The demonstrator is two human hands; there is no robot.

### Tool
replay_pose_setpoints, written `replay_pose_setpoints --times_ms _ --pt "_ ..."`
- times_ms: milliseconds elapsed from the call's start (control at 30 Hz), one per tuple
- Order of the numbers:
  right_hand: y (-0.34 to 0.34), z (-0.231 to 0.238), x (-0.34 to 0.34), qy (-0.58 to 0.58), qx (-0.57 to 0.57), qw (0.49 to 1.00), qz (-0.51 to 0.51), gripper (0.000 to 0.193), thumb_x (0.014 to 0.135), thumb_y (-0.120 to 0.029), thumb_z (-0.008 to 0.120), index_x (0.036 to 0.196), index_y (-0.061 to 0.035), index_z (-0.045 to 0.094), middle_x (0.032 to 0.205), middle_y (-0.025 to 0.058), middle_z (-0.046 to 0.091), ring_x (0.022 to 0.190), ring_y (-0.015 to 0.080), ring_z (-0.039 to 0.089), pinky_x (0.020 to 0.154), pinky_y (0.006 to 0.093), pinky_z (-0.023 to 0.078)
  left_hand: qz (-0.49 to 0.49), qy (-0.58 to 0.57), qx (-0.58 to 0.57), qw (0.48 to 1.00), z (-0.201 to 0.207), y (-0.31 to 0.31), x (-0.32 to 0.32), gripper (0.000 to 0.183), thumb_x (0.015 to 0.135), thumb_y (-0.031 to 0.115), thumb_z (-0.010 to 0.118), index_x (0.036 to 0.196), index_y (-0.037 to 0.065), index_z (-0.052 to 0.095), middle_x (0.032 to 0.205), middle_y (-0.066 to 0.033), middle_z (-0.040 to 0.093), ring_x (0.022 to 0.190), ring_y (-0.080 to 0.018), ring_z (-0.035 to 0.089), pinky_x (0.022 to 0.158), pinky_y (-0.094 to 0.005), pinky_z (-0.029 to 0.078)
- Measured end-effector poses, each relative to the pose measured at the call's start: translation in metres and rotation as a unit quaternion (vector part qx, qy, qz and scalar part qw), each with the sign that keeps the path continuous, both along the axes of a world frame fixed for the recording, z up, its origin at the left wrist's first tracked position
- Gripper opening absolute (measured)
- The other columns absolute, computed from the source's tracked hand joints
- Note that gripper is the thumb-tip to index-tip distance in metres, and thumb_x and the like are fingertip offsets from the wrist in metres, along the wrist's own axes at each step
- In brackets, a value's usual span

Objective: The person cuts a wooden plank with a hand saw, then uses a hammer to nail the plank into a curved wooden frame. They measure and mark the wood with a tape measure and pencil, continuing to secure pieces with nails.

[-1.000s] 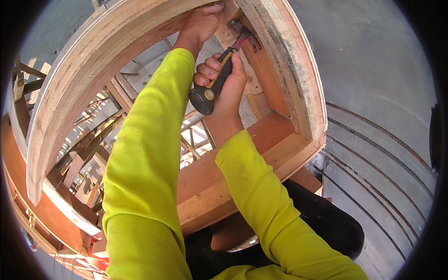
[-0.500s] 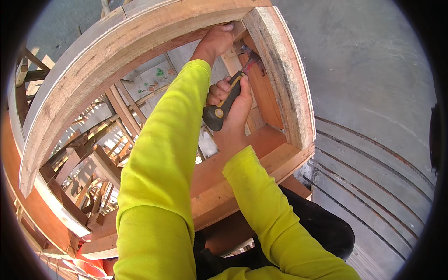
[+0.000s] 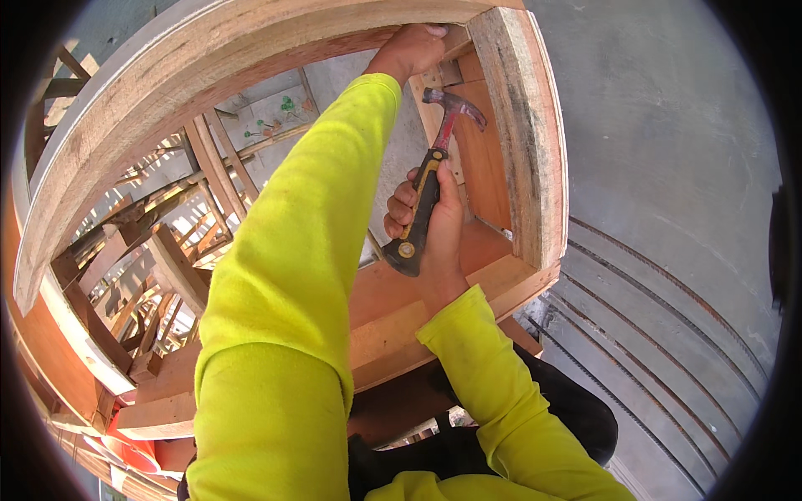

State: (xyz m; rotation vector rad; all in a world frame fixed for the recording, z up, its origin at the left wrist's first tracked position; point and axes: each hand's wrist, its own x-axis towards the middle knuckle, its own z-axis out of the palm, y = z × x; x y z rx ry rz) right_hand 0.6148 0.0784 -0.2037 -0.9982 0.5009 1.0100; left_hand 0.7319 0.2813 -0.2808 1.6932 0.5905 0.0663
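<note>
My right hand (image 3: 436, 219) is wrapped round the black-and-yellow grip of a claw hammer (image 3: 420, 196). The hammer's red neck and worn metal head point away from me, inside a wooden frame (image 3: 522, 134), close to its right side. At the frame's far right corner my left hand (image 3: 409, 52) is closed on the timber, its thumb along the edge of a short wooden piece (image 3: 456, 40). Most of the left fingers are hidden by the curved far beam (image 3: 225, 63). Whether a nail is held there, I cannot tell.
Below the frame's opening lie crossed timbers (image 3: 180, 267) and small green items (image 3: 287, 104). Several steel bars (image 3: 660, 267) stick out over the grey concrete (image 3: 660, 125) on the right. Something red (image 3: 134, 451) is at the lower left. My dark-clothed knee (image 3: 576, 409) is beside the near beam.
The hammer has drawn back toward me and turned more upright, its head coming into fuller view. My left hand stays at the corner. The whole view has shifted slightly.
</note>
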Motion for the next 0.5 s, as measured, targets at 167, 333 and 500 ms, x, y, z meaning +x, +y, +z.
replay_pose_setpoints --times_ms 167,333,500 --pt "0.016 -0.019 -0.019 0.059 0.073 0.995 -0.039 0.038 0.102 -0.05 0.047 0.095 -0.0124 0.049 0.073 0.0003 0.047 0.058 0.0139 0.047 0.05 0.0297 0.043 0.017 -0.06 0.097 0.993 -0.108 0.033 0.012 0.039 0.092 0.021 0.055 0.123 0.001 0.067 0.13 -0.0189 0.065 0.123 -0.03 0.06 0.103 -0.0312 0.046" --pt "0.053 -0.023 0.033 0.078 0.176 0.974 -0.118 0.039 0.102 -0.049 0.047 0.093 -0.0109 0.046 0.072 0.0003 0.045 0.058 0.0139 0.046 0.05 0.0291 0.042 0.129 -0.165 0.147 0.967 -0.078 -0.013 0.012 0.035 0.086 0.012 0.056 0.118 0.005 0.067 0.119 -0.0181 0.067 0.111 -0.028 0.064 0.095 -0.0334 0.049" --pt "0.023 -0.001 0.019 -0.038 -0.059 0.997 0.045 0.039 0.103 -0.047 0.045 0.097 -0.0086 0.046 0.069 0.0018 0.048 0.054 0.0139 0.05 0.047 0.0279 0.043 0.098 -0.031 -0.104 0.989 -0.001 -0.014 -0.021 0.055 0.091 0.009 0.046 0.145 0.015 0.055 0.147 -0.0073 0.057 0.136 -0.0226 0.051 0.111 -0.0274 0.037"
